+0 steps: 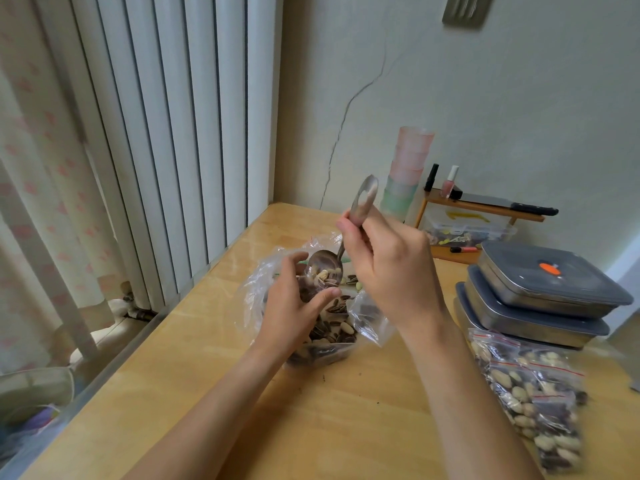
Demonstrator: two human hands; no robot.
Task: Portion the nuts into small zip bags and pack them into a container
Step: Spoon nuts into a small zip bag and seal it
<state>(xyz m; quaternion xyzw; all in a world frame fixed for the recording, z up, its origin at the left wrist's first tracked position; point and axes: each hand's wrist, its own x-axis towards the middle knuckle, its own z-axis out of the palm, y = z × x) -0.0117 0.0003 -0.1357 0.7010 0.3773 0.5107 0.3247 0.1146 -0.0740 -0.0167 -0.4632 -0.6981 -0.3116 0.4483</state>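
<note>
**Spoon over open bag**

Right hand gripping spoon, bowl loaded with nuts, above big bag of nuts on desk. Left hand curled round small bag at bag mouth. Filled zip bags piled right, beside stacked lidded tins.

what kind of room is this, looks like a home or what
Most likely a home, perhaps a bedroom or living corner: a wooden table beside a white radiator and patterned curtain, with nail polish bottles on a small shelf.
</note>
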